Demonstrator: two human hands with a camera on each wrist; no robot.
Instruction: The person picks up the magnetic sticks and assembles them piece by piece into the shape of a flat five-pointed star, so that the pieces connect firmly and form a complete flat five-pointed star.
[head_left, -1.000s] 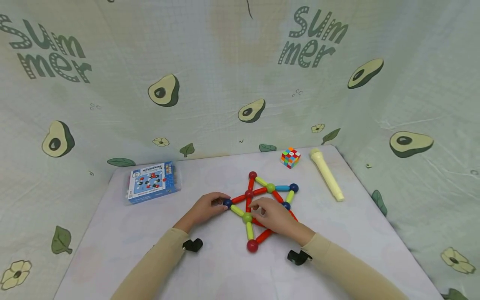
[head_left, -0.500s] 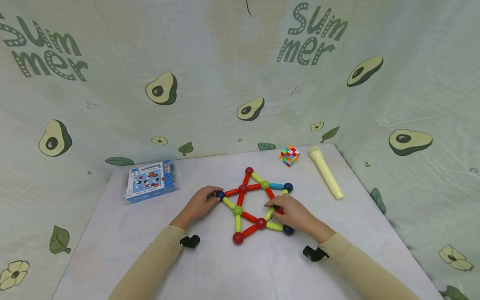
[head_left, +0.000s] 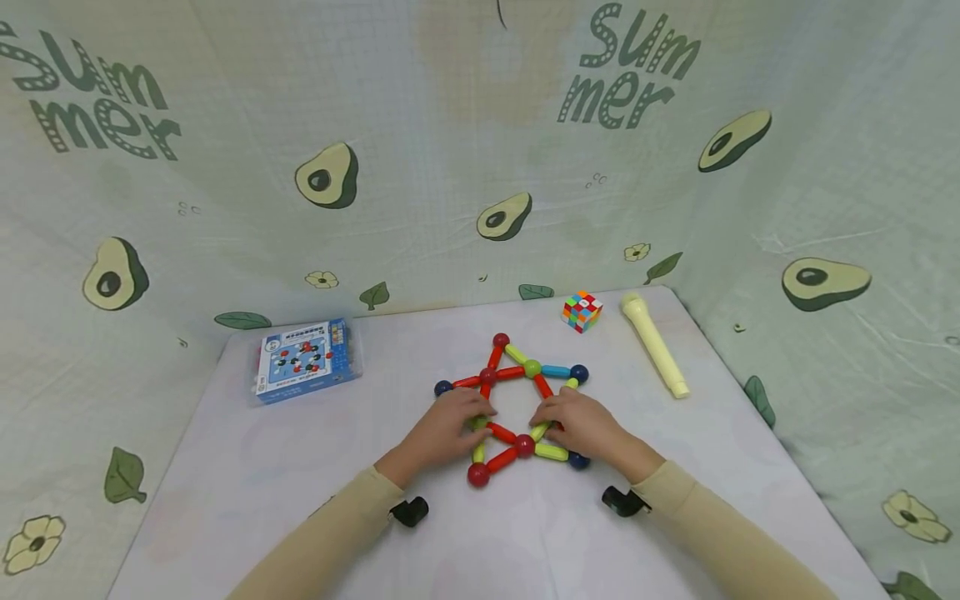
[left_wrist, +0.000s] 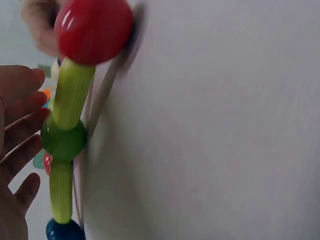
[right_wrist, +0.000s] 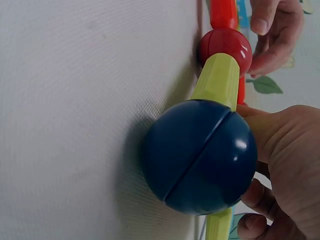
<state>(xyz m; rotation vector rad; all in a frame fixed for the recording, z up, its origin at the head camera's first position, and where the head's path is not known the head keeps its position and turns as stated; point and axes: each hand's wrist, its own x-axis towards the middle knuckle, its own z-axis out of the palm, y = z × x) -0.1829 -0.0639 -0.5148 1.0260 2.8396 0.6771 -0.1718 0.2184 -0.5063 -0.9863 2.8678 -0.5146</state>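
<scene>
A flat star of magnetic sticks and balls lies on the table, with red, yellow-green and blue parts. My left hand [head_left: 447, 427] reaches over its left side, fingers nearly straight beside a green ball [left_wrist: 64, 139]. Short yellow-green sticks [left_wrist: 61, 192] join that ball to a red ball [head_left: 478, 475] and a dark blue ball [head_left: 443, 388]. On the right side, my right hand [head_left: 585, 425] pinches the star at an inner corner; its fingers cover the dark blue ball there. Close by its wrist are a dark blue corner ball [right_wrist: 200, 156] and a red ball [head_left: 525, 446].
A blue boxed set [head_left: 306, 360] in clear wrap stands at the back left. At the back right are a puzzle cube [head_left: 582, 312] and a pale yellow stick-shaped thing [head_left: 655, 343]. A printed cloth [head_left: 420, 167] hangs behind the white table [head_left: 480, 550].
The star has shifted slightly left. My right hand has moved right, from the green ball to the star's right inner corner. My left hand has left the blue corner ball for the green one.
</scene>
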